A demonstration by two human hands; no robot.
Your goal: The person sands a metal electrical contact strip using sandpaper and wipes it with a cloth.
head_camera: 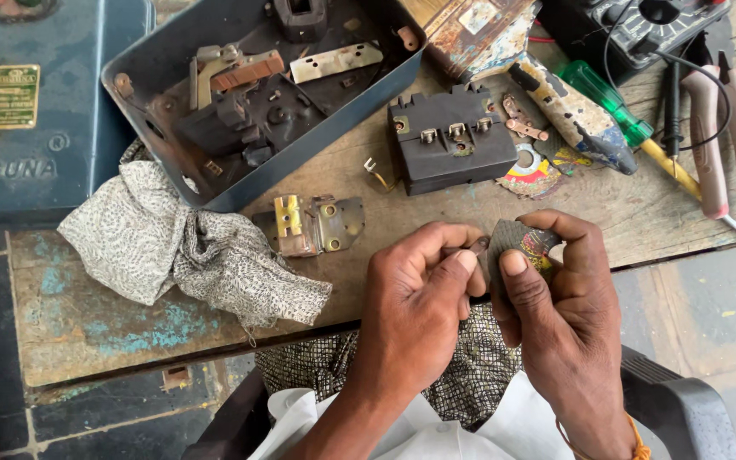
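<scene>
Here, both hands are working close together above the near edge of the worktop (436, 183). The left hand (415, 311) is pinching a small dark metal part (478, 247) between thumb and forefinger, fingers narrow around it. The right hand (559, 311) is gripping a scrap of abrasive sheet (517, 241), thumb pressing it toward the part, likely so the two surfaces are rubbing together. Holding both in the air is keeping the contact face in view.

Behind the hands, a black terminal block (450, 140) is sitting beside an open grey metal box (253, 98) containing loose fittings. A brass-coloured bracket (310, 224) is lying next to a crumpled cloth (176, 247). A green-handled screwdriver (627, 123) and pliers (730, 140) are lying at right.
</scene>
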